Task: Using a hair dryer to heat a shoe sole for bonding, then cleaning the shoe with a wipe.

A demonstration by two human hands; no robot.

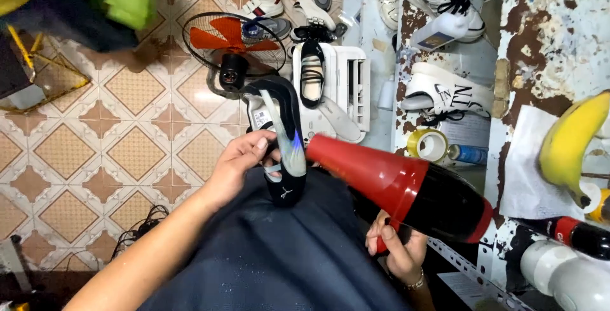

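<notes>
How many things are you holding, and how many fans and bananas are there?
black shoe, in the left hand: 1
red-and-black hair dryer, in the right hand: 1
orange fan: 1
banana: 1
Total: 4

fan [234, 47] ahead, cluttered shelf [445, 95] right

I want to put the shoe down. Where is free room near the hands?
Free: the tiled floor left of the left hand, below the fan. Crowded: the shelf beyond the hair dryer, with sneakers, tape and a banana.
</notes>
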